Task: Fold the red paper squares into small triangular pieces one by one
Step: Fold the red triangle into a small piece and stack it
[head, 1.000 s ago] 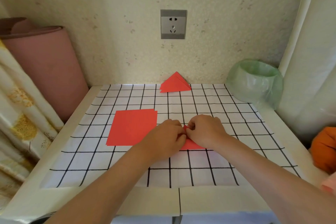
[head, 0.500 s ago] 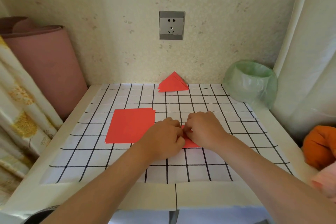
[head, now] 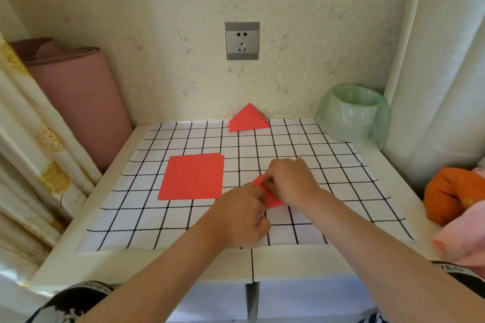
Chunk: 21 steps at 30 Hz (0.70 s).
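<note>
You're mid-fold on one red piece, both hands working it

Nearest you, your left hand (head: 244,215) is curling its fingers in and pinching the near-left edge of the half-folded red piece (head: 273,200), and just behind it your right hand (head: 291,183) is hooking its fingers over the far corner, gripping it too. That piece is lying on the checked mat (head: 183,217), roughly mid-mat. The stack of flat red squares (head: 193,177) is sitting just left of your hands, the pile of folded triangles (head: 248,120) is resting at the mat's far edge by the wall, and the green-bagged bin (head: 354,113) is standing off to their right
</note>
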Motion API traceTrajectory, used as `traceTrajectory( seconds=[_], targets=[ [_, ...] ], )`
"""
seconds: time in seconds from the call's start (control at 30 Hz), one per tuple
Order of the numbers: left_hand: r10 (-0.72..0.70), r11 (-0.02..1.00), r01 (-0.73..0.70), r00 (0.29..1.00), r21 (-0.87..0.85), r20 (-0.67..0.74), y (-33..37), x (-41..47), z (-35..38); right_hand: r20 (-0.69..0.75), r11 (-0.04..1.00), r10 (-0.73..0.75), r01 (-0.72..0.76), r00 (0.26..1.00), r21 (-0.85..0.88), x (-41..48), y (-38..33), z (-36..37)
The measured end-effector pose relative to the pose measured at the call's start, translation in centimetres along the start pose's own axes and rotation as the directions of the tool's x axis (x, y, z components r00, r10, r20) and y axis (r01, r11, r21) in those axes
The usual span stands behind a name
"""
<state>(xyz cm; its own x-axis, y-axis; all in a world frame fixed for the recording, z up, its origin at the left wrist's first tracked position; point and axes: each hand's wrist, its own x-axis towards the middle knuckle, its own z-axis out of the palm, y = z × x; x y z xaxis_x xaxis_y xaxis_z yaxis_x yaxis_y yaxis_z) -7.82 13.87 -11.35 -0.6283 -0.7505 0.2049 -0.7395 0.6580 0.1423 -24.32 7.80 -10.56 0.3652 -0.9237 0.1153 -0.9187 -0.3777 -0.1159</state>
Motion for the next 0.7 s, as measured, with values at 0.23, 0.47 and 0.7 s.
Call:
traceTrajectory(
  seconds=[0.23, 0.47, 0.7],
  targets=[
    [-0.09, 0.993, 0.087, 0.995, -0.079, -0.034, 1.1, -1.5, 1.1, -0.051, 0.997, -0.06, 0.057, 0.997, -0.055, -0.7, -0.3, 0.2],
    [-0.088, 0.99, 0.077, 0.992, -0.116, -0.093, 1.0, -1.6, 1.5, -0.121, 0.946, -0.245, 0.21, 0.962, -0.246, -2.5, -0.1, 1.2],
    [-0.101, 0.991, 0.095, 0.993, -0.093, -0.067, 1.1, -1.8, 1.5, -0.066, 0.959, -0.247, 0.235, 0.967, -0.156, -6.0, 0.2, 1.6]
  ],
)
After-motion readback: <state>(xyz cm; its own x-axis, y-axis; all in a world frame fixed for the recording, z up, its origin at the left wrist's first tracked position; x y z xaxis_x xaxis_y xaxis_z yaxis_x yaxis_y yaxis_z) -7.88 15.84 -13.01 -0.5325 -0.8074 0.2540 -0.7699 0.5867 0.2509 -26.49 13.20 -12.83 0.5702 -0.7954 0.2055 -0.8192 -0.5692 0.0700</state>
